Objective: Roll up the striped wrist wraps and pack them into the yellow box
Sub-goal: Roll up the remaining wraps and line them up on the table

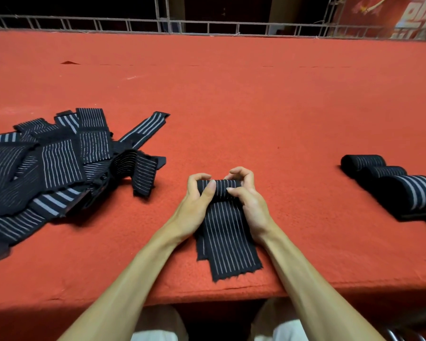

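Note:
A black wrist wrap with thin pale stripes (228,244) lies lengthwise on the red table near its front edge. Its far end is rolled into a small cylinder. My left hand (197,195) grips the left end of that roll, thumb on top. My right hand (244,193) grips the right end, fingers curled over it. The unrolled tail runs back toward me between my wrists. A loose pile of unrolled striped wraps (57,163) lies at the left. Three finished rolls (389,178) sit in a row at the right. No yellow box is in view.
The red felt table (231,99) stretches far back to a metal railing (207,27). Its front edge runs just below the wrap's tail, above my knees. A red banner hangs at the top right.

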{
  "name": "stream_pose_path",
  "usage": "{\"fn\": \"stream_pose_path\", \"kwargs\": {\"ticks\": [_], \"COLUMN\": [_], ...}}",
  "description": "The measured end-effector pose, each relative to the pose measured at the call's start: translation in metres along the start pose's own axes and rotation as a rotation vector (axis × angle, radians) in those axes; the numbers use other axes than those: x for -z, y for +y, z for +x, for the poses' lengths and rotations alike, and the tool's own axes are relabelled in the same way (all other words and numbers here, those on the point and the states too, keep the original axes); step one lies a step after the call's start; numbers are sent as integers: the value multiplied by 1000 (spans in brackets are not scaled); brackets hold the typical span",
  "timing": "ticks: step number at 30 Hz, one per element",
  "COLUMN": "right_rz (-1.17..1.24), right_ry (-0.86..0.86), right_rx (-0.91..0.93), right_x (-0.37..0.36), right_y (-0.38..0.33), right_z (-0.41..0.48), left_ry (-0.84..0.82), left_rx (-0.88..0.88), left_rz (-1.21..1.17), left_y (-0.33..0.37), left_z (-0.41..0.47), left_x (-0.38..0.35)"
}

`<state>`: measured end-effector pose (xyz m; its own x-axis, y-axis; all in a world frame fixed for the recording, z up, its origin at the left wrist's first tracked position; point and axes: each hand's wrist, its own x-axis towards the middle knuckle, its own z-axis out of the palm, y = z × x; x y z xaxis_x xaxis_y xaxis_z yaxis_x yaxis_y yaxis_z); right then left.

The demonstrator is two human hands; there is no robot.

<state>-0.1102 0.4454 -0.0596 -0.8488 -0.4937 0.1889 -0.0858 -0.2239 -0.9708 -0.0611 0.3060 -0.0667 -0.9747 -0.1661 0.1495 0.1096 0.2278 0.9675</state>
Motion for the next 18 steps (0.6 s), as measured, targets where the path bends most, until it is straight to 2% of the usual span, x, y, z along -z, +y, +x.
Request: {"fn": "stream_pose_path", "kwargs": {"ticks": [4, 11, 18], "right_rz": [-44, -172, -243], "right_ry": [-3, 179, 126], "right_rx": [9, -24, -17], "right_x": [-4, -7, -7], "right_y": [3, 6, 2], "right_z": [1, 6, 4], "left_ry": [8, -13, 38], "left_rx": [-48, -184, -288], "left_rz": [-37, -85, -45], "left_y": [-3, -4, -4], "left_z": [-2, -8, -6], "left_x": [2, 3, 8]}}
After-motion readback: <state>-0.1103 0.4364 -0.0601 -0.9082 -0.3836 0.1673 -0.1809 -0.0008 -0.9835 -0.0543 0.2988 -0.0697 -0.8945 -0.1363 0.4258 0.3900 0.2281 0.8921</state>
